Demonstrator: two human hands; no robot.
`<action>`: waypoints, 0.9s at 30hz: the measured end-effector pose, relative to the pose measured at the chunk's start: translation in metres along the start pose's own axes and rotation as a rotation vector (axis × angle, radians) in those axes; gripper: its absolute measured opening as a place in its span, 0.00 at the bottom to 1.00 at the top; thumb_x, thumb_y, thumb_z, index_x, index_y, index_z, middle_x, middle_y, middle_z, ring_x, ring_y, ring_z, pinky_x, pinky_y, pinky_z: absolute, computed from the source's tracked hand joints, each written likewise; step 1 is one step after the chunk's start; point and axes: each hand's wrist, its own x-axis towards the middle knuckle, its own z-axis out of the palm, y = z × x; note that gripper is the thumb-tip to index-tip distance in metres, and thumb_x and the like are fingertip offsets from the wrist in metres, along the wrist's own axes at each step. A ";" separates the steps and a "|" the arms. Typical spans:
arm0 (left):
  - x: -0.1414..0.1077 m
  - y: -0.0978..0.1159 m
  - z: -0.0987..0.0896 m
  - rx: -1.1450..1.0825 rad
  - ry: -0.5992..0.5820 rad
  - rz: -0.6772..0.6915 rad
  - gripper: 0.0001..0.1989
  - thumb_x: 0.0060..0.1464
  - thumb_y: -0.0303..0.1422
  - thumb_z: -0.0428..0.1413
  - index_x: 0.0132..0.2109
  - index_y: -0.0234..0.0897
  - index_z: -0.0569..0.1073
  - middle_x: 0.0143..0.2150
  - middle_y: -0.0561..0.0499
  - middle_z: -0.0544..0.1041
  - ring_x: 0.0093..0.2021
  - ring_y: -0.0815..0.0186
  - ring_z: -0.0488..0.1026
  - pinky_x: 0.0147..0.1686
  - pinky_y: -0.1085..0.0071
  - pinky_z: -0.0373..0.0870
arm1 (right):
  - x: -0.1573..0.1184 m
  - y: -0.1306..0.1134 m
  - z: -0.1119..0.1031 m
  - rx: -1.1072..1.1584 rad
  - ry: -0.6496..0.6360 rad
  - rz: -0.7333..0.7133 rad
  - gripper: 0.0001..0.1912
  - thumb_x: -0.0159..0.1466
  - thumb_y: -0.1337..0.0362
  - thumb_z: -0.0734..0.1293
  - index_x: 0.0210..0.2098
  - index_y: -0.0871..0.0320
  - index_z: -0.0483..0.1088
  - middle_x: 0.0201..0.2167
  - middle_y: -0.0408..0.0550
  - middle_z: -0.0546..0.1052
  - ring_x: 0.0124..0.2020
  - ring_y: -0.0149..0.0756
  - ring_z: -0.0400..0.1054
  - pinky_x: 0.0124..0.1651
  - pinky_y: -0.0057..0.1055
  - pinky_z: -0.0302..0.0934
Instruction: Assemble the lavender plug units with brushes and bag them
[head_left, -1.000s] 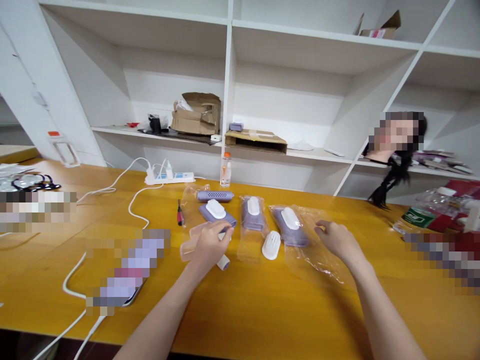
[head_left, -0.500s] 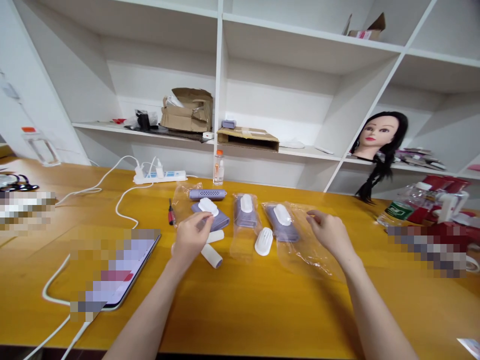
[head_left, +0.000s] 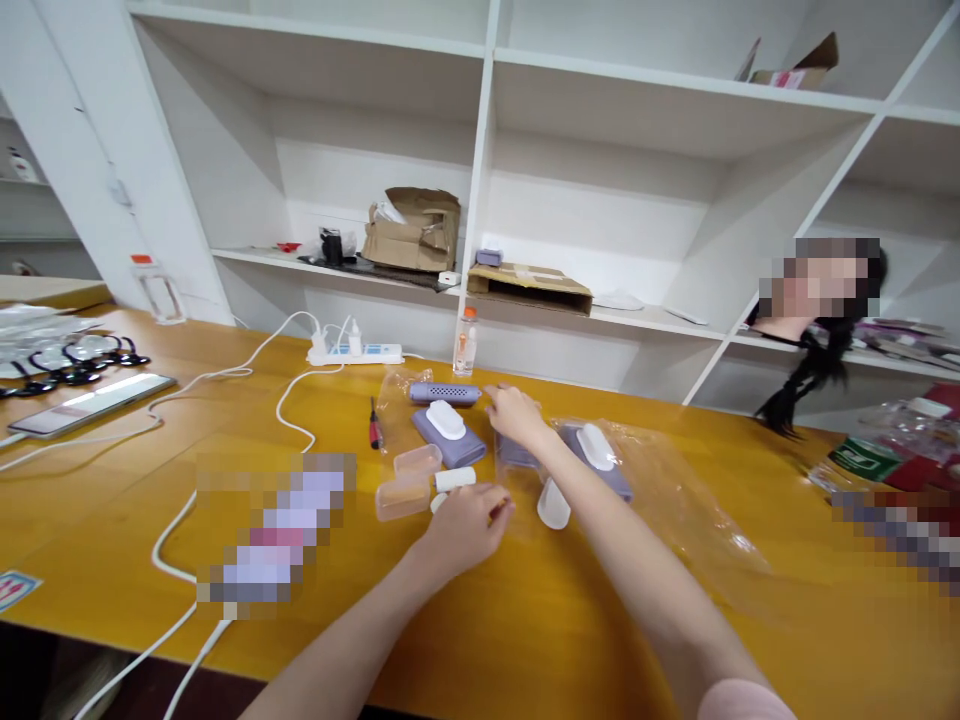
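Observation:
My right hand (head_left: 519, 416) reaches forward across the table with fingers stretched out, close to the end of a lilac perforated casing (head_left: 444, 394). Under it lies a lilac pouch-like bundle (head_left: 517, 452), partly hidden. My left hand (head_left: 466, 528) hovers nearer to me, its fingers curled; whatever they hold, if anything, is hidden. Beside it lie a white cylinder (head_left: 455, 479) and two translucent cases (head_left: 418, 461). A white oval piece (head_left: 445, 420) rests on another lilac bundle (head_left: 459, 446). A translucent white cup-shaped piece (head_left: 554, 504) stands below my right forearm.
A red-and-black screwdriver (head_left: 374, 424) lies left of the parts. Clear plastic film (head_left: 690, 490) spreads to the right. Behind stand a small bottle (head_left: 466, 342) and a power strip (head_left: 356, 354) with white cables. A phone (head_left: 281, 535) lies at front left; a water bottle (head_left: 870, 450) is far right.
My right hand has swung left and forward to the perforated casing. My left hand has moved right and closer to me, uncovering the translucent cases. The view has turned left.

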 end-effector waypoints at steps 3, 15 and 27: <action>-0.002 0.005 0.005 0.007 -0.058 0.046 0.11 0.56 0.31 0.45 0.33 0.38 0.73 0.30 0.49 0.76 0.31 0.65 0.72 0.31 0.71 0.63 | 0.030 -0.007 0.018 -0.010 -0.026 -0.002 0.28 0.59 0.73 0.58 0.58 0.56 0.55 0.53 0.56 0.65 0.51 0.47 0.61 0.48 0.40 0.55; -0.004 0.003 0.014 0.119 -0.100 0.114 0.10 0.55 0.33 0.46 0.32 0.36 0.71 0.29 0.47 0.75 0.28 0.64 0.71 0.26 0.70 0.61 | 0.074 -0.012 0.058 -0.014 -0.112 -0.038 0.22 0.59 0.72 0.59 0.54 0.57 0.58 0.52 0.56 0.66 0.50 0.46 0.63 0.49 0.41 0.54; -0.004 0.004 0.014 -0.017 -0.076 0.052 0.11 0.54 0.32 0.46 0.32 0.37 0.72 0.30 0.47 0.75 0.30 0.63 0.71 0.29 0.69 0.62 | 0.045 -0.003 0.053 0.077 0.095 0.024 0.21 0.63 0.70 0.55 0.56 0.63 0.55 0.52 0.59 0.65 0.48 0.44 0.65 0.49 0.37 0.57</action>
